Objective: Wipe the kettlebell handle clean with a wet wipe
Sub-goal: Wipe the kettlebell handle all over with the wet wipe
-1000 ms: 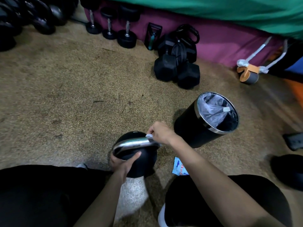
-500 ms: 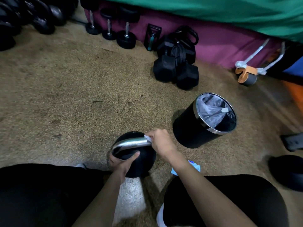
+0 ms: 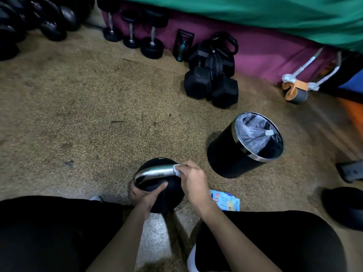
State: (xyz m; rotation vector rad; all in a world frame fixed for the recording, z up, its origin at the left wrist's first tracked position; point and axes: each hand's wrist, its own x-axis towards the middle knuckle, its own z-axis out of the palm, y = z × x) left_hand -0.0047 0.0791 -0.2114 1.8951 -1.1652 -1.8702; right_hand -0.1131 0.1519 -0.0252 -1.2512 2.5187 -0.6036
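Here — wipe (image 3: 176, 171) on curved chrome handle (image 3: 155, 173)

Both bare forearms reach up from the near edge and draw together toward the middle. The left hand (image 3: 146, 195) cups the near left side of the kettlebell (image 3: 170, 197), its thumb laid across it and pointing right. The right hand (image 3: 191, 179) is knuckles up with the wrist bent down, and its curled fingers (image 3: 185, 168) pinch the wet wipe (image 3: 175, 167).
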